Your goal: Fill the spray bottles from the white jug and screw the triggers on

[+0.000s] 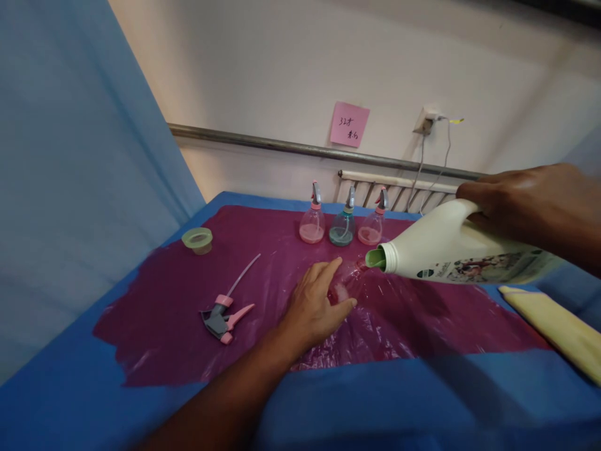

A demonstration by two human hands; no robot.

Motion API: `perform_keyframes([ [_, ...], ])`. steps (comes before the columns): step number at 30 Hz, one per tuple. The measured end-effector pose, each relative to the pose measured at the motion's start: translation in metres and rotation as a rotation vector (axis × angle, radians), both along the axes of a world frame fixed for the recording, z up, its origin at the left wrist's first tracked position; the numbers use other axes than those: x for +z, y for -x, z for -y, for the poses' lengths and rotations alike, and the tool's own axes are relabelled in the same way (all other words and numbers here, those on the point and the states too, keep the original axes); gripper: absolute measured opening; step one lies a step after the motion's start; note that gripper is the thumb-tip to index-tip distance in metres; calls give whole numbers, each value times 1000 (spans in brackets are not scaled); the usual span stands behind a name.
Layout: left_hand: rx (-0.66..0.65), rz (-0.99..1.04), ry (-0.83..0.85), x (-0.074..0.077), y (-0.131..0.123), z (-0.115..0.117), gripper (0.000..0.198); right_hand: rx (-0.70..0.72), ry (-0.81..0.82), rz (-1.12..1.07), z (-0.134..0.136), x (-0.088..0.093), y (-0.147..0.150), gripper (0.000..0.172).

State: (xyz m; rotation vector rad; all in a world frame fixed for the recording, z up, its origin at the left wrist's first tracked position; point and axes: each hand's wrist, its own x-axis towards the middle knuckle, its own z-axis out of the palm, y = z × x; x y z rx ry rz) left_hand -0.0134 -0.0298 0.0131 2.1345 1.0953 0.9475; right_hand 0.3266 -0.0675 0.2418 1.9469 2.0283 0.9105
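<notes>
My left hand [317, 300] is curved around a clear spray bottle [346, 285] whose top is off, with the thumb and fingers on its sides. The bottle leans toward the right, and some whitish contents show through its wall. In my right hand [504, 197] is the handle of a large cream detergent jug [439, 247], tipped sideways. The jug's green-lined mouth is right at the bottle's neck; whether liquid is flowing I cannot tell. A grey and pink spray head [218, 321] with its thin tube lies left of my left hand.
Behind the hands stand spray bottles with pink [312, 230] and teal [342, 233] contents. A pale green cap [198, 240] sits at left. A folded yellow cloth [554, 322] lies at right. Purple plastic sheeting [159, 313] covers the blue table; a wall with a rail [282, 145] is behind.
</notes>
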Motion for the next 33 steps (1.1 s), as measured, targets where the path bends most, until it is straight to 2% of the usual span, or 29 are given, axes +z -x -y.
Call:
perform_keyframes([
  [15,-4,7,32,4,0,2,82,-36,7,69,-1,0,-1,15],
  [33,-3,13,14,-2,0,0,83,-19,-32,-18,-2,4,5,10],
])
